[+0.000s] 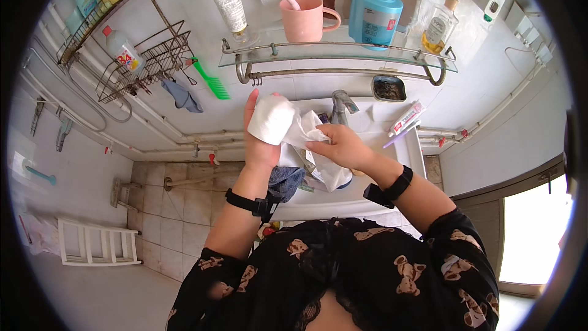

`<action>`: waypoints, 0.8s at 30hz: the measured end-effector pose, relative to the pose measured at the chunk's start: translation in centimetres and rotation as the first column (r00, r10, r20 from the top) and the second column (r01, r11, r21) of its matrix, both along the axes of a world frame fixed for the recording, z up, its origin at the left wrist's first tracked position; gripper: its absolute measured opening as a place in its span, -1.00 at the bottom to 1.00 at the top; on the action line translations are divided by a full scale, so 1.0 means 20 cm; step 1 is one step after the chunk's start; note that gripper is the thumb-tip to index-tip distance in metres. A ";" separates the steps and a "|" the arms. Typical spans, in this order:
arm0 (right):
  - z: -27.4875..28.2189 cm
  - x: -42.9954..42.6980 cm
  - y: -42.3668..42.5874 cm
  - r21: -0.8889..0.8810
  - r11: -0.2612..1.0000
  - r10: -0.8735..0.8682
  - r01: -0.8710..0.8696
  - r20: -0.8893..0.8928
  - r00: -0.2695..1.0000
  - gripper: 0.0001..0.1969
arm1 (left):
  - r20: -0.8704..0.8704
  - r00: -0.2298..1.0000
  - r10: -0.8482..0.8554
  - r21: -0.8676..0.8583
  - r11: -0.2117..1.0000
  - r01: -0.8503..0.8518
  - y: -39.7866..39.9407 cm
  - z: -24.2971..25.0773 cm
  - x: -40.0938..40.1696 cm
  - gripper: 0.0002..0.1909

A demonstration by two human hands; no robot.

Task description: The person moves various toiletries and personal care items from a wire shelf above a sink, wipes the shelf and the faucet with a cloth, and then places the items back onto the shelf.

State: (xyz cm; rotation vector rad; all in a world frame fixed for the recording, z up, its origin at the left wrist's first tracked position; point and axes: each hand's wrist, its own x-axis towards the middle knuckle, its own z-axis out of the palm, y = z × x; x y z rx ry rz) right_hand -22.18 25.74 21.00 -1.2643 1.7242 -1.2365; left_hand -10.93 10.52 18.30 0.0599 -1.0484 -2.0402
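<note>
My left hand (263, 152) holds a roll of white toilet paper (272, 120) above the left side of a white washbasin (381, 193). From the roll, a loose crumpled strip of paper (303, 131) runs to my right hand (342, 145), which pinches it between thumb and fingers. Below the hands, a white plastic bag or wrapper (333, 172) and other partly hidden items lie in the basin. A dark blue-grey cloth (285, 183) hangs over the basin's left edge. Behind my right hand stands the metal faucet (341, 105).
A glass shelf (335, 50) above the basin bears a pink mug (303, 19), a blue pump bottle (375, 16), a white tube (227, 2) and a clear bottle (439, 27). Toothpaste (406, 118) lies on the basin's right rim. A wire rack (142, 66) and green comb (211, 79) hang left.
</note>
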 end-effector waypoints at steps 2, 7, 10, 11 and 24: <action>0.02 -0.03 0.03 0.084 0.996 0.008 -0.004 -0.041 0.999 -0.69 | -0.080 0.996 -0.024 0.132 0.991 0.034 -0.06 0.02 0.02 -0.44; 0.02 -0.08 0.13 0.083 0.996 -0.022 0.011 0.122 0.992 -0.65 | -0.111 0.987 0.119 0.266 0.960 -0.086 -0.15 0.04 0.04 -0.54; 0.06 -0.09 0.18 0.166 0.986 -0.024 -0.002 0.155 0.988 -0.65 | 0.011 0.960 0.280 0.070 0.957 -0.280 -0.20 0.01 0.05 -0.61; 0.08 -0.09 0.20 0.171 0.985 -0.033 0.009 0.140 0.990 -0.65 | 0.073 0.913 0.402 -0.170 0.907 -0.386 -0.22 0.01 0.06 -0.66; 0.10 -0.21 0.49 0.133 0.983 -0.145 0.127 0.136 0.980 -0.71 | 0.039 0.477 0.878 -0.930 0.206 -0.303 -0.45 0.65 0.07 -0.70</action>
